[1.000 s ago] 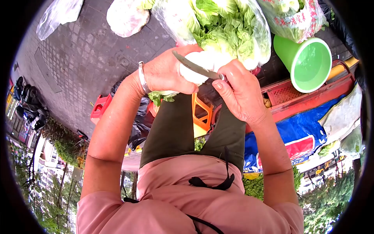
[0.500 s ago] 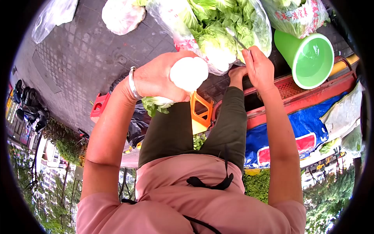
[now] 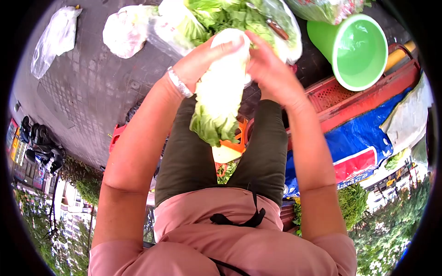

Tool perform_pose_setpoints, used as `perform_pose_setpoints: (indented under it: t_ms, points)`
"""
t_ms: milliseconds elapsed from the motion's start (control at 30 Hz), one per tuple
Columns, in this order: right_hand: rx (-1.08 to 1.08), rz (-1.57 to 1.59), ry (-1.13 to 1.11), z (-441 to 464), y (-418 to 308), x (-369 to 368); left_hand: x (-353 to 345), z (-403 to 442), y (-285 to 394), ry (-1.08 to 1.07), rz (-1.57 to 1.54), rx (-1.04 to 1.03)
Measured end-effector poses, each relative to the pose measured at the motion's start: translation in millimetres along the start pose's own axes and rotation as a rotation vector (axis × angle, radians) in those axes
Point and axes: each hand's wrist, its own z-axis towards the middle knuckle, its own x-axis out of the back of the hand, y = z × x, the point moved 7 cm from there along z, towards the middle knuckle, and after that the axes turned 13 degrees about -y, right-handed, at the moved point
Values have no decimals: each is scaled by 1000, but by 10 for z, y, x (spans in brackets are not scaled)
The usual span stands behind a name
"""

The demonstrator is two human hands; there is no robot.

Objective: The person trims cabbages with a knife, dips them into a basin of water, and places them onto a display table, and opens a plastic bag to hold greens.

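A long head of leafy cabbage (image 3: 223, 89) hangs in front of my legs, white at the top and green at its leafy lower end. My left hand (image 3: 198, 62) grips its upper left side, the thumb across the white end. On the other side is my right hand (image 3: 272, 71), fingers curled around the upper right edge and slightly blurred. Beyond the hands, a knife with a brown handle (image 3: 277, 29) lies on the leafy greens (image 3: 221, 14) in a clear plastic bag.
A green bucket (image 3: 360, 53) stands at the upper right beside a red crate (image 3: 329, 95). Plastic bags (image 3: 123, 32) lie on the paving at the upper left. A blue sack (image 3: 363, 133) is at the right; an orange stool (image 3: 230, 149) shows between my legs.
The knife has left my right hand and lies on the greens. My right hand has come back to the cabbage, which is now turned lengthwise, its leaves toward me.
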Motion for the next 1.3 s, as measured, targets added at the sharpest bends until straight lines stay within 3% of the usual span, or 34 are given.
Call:
perform_pose_setpoints:
  t_ms: [100, 233, 367, 400, 433, 567, 633, 733, 867, 967, 1000, 1100, 1133, 1233, 1300]
  points:
    - [-10, 7, 66, -237, 117, 96, -357, 418, -92, 48, -290, 54]
    - [-63, 324, 123, -665, 142, 575, -583, 1020, -423, 234, -238, 199]
    - [-11, 383, 220, -1155, 109, 1428, -905, 1411, -383, 399, 372, 337]
    - [-28, 365, 301, -1292, 77, 1708, -1068, 1462, -247, 275, 530, 216]
    - [-45, 348, 379, -1420, 17, 2020, -1113, 1450, -255, 338, 466, 220]
    - [-261, -38, 445, -1581, -65, 3453, -1060, 1315, -420, 288, 609, 225]
    - [-398, -240, 356, -1450, -187, 3822, -939, 1126, -537, 427, 568, 285]
    - [-503, -481, 364, -1069, -34, 4348, -490, 893, -885, 528, 708, 162]
    - [-639, -1111, 435, -569, 268, 4719, -189, 577, -1232, 668, 833, 162]
    - [-749, -1203, 487, -356, 589, 4720, -125, 478, -1470, 732, 768, 157]
    - [-713, -1290, 544, -328, 593, 4611, -118, 477, -1537, 737, 755, 143]
    - [-139, -1719, 920, -343, 499, 4443, -217, 512, -1607, 732, 754, 100]
    - [-228, -750, 793, -482, 722, 4785, -283, 512, -1574, 735, 827, 95]
    - [270, -490, 797, -939, -130, 4399, -428, 541, -1407, 729, 874, 93]
    - [613, -122, 755, -1313, -473, 4280, -431, 538, -1373, 687, 776, 104]
